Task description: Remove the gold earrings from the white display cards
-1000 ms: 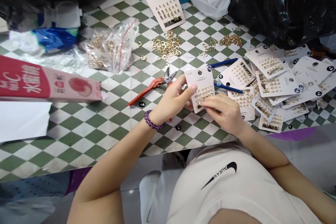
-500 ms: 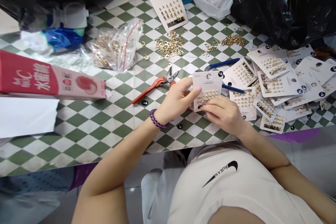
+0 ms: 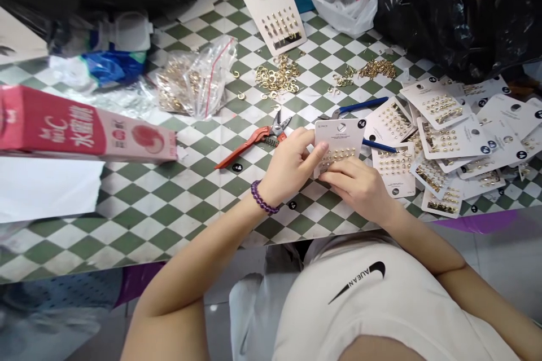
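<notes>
A white earring card (image 3: 339,134) with rows of small gold earrings is held above the table's near edge. My left hand (image 3: 296,161) grips its left side, thumb on the front and the other fingers behind. At the card's lower edge my right hand (image 3: 358,183) is closed, its fingertips pinching the bottom near the lowest row. What the right fingertips cover there is hidden. Blue-handled pliers (image 3: 362,106) lie just behind the card, partly covered by it. Red-handled cutters (image 3: 258,138) rest open on the table beyond my left hand.
Many filled earring cards (image 3: 455,135) are heaped at the right. Gold hoops (image 3: 277,76) and a gold pile (image 3: 377,69) lie behind the tools. One card (image 3: 273,5) leans at the back. A zip bag (image 3: 192,82), pink box (image 3: 88,127) and black bag (image 3: 457,17) surround the area.
The view has shifted slightly. The card in my hands tilts back a little more, and my right fingertips have slid left along its lower edge.
</notes>
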`<state>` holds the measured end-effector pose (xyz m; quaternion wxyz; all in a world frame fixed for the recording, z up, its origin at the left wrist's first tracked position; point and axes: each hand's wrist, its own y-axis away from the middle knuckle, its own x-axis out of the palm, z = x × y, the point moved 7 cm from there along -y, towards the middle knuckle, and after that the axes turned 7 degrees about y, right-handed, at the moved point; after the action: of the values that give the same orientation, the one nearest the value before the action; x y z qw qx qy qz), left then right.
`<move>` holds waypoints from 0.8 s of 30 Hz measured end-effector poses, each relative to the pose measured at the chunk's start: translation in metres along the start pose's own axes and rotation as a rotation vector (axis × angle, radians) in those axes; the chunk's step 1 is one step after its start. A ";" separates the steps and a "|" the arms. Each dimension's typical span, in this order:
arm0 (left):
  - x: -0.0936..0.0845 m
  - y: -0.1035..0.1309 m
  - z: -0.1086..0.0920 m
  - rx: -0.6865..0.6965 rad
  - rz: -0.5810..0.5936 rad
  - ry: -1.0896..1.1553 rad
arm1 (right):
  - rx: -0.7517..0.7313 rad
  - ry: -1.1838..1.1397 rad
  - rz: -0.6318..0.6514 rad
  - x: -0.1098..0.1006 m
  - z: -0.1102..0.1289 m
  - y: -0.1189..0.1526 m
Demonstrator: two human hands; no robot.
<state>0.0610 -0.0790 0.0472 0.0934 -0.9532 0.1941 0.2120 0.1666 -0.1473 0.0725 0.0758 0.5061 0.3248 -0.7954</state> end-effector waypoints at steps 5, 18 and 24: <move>0.000 0.001 0.002 -0.017 0.023 -0.004 | 0.062 -0.031 0.024 0.009 -0.004 0.000; 0.006 0.002 0.005 -0.056 0.127 0.197 | -0.080 -0.066 0.063 -0.065 -0.031 -0.077; 0.010 0.003 0.005 -0.041 0.143 0.206 | -0.058 0.080 0.404 0.034 -0.077 -0.165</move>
<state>0.0665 -0.0836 0.0382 0.0382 -0.9553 0.2660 0.1229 0.1345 0.0334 0.0950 0.2351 0.5897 0.2421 -0.7337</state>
